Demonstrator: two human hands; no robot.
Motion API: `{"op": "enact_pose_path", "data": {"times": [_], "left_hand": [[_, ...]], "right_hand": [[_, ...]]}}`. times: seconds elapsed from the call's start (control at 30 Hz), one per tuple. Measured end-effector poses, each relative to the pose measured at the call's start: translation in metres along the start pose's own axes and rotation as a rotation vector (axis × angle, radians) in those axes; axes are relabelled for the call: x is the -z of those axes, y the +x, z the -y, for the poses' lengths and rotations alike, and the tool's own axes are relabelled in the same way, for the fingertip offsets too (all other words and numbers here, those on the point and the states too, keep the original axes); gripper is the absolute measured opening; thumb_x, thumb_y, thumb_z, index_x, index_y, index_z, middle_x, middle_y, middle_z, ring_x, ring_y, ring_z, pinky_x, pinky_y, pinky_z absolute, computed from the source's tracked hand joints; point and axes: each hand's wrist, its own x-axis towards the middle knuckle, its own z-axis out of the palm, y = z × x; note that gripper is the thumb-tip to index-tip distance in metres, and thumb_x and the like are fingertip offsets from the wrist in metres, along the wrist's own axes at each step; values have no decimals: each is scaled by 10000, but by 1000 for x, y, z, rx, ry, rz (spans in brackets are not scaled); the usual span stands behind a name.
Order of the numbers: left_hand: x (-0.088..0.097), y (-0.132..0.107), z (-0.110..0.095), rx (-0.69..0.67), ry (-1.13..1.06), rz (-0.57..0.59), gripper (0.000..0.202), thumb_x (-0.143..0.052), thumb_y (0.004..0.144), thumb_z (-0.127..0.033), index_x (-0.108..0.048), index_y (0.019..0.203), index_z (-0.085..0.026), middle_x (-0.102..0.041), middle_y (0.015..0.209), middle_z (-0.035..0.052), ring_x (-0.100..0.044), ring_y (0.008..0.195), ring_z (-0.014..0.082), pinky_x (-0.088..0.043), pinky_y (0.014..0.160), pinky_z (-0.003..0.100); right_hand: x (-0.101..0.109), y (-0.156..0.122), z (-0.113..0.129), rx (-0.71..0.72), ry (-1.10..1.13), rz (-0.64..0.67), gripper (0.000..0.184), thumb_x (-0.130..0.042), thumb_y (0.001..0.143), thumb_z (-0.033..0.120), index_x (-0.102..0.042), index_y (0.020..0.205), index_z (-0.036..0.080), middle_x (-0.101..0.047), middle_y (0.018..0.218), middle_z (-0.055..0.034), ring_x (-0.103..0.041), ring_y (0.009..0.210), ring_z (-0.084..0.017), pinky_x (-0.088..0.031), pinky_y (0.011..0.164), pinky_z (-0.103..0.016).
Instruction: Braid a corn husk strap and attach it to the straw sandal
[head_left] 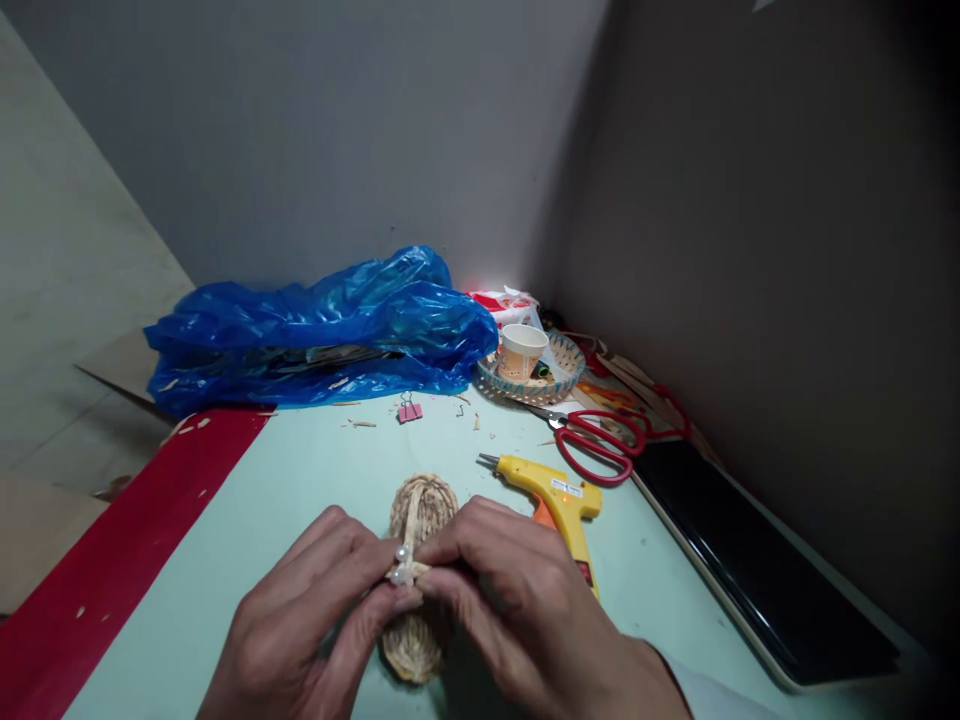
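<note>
A small woven straw sandal lies on the pale green table top, its toe pointing away from me. My left hand and my right hand meet over its middle. Both hands pinch the strap where a small white bead sits, fingers pressed together. The heel of the sandal shows below my fingers. A yellow glue gun lies just right of my right hand, nozzle pointing left and away.
Red-handled scissors lie behind the glue gun. A shallow woven tray holds a paper cup. A crumpled blue plastic bag lies at the back, a pink binder clip before it. A dark flat slab runs along the right edge, a red strip along the left.
</note>
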Motion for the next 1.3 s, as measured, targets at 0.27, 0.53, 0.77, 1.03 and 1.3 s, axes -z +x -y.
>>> {"op": "enact_pose_path", "data": {"times": [0.27,0.53,0.77,1.03,1.3], "left_hand": [[7,2,2,122,-25,-37,167,-501,927,-92,-554,901,-248,-553,768,-46,-537,687,113,-441,616,207],[0,2,-3,34,-30,57,184,-501,909,-43,-548,883,-218,-539,743,-33,-481,695,126,-415,648,235],[-6,-1,-6,37,-83,24,227,-472,904,-18,-562,921,-225,-590,803,-30,-502,720,128,-419,692,244],[-4,0,-7,-29,-10,52,224,-539,879,-33,-579,996,-220,-628,831,-8,-586,731,135,-468,663,225],[-5,-1,-8,17,1,71,194,-565,874,-40,-579,906,-230,-577,762,-18,-572,697,134,-451,645,230]], "right_hand": [[20,12,-6,-305,22,-117,252,-548,942,285,-550,1193,271,-643,1049,17,-592,861,-130,-438,783,-263],[5,13,-12,-362,-107,93,303,-500,957,248,-447,666,186,-504,672,35,-447,650,-115,-291,595,-261],[-1,8,-13,-359,-215,9,279,-496,927,233,-422,662,188,-468,641,42,-385,595,-108,-245,574,-265],[-4,5,-14,-344,-234,-19,261,-492,930,241,-442,679,188,-484,655,38,-402,614,-112,-249,586,-267],[-5,5,-14,-346,-229,-12,270,-492,934,235,-445,673,184,-494,651,33,-403,610,-110,-258,580,-262]]}}
